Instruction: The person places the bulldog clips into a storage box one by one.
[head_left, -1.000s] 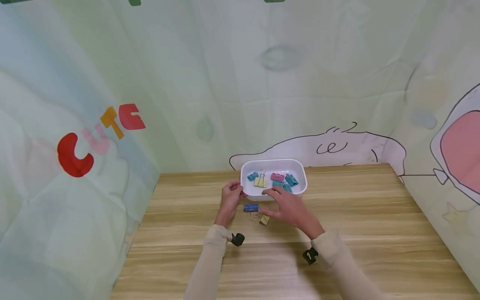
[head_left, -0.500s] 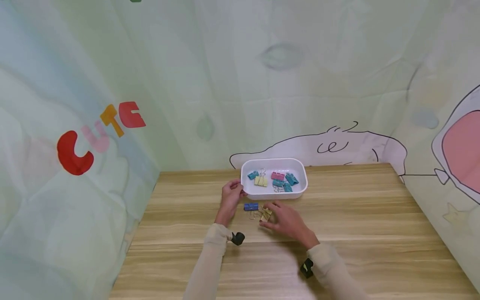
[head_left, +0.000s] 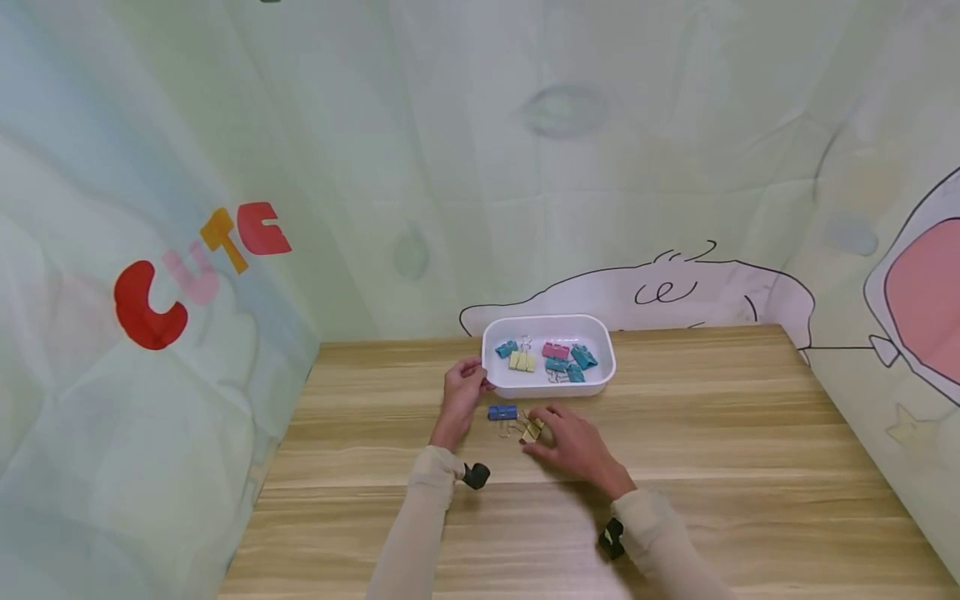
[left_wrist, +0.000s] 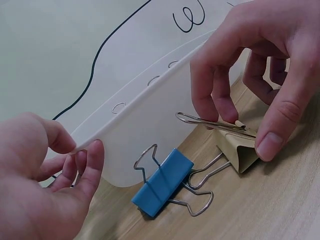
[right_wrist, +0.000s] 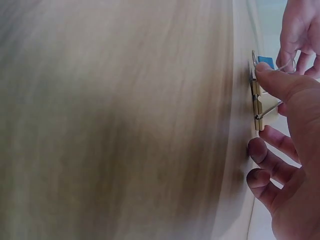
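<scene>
My left hand (head_left: 460, 400) pinches the rim of a white plastic box (head_left: 547, 390) at its near left corner, thumb and fingers on either side of the wall. In front of the box, my right hand (head_left: 576, 443) holds a yellow binder clip (left_wrist: 241, 147) by its ends between thumb and fingers, low at the tabletop. The clip's wire handles stick out, one pointing up toward the box. Just left of it lies a blue binder clip (left_wrist: 164, 184) on the wood, both handles spread. The right wrist view shows the yellow clip (right_wrist: 267, 107) edge-on beside the thumb.
Inside the box are a pink binder clip (head_left: 556, 351), another yellow clip (head_left: 522, 362) and several teal clips (head_left: 584, 357). The wooden table (head_left: 712, 467) ends at a printed cloth backdrop (head_left: 390, 208) behind the box.
My right hand has moved back from over the box's near edge, down to the yellow clip on the table, and taken hold of it. My left hand has stayed at the rim.
</scene>
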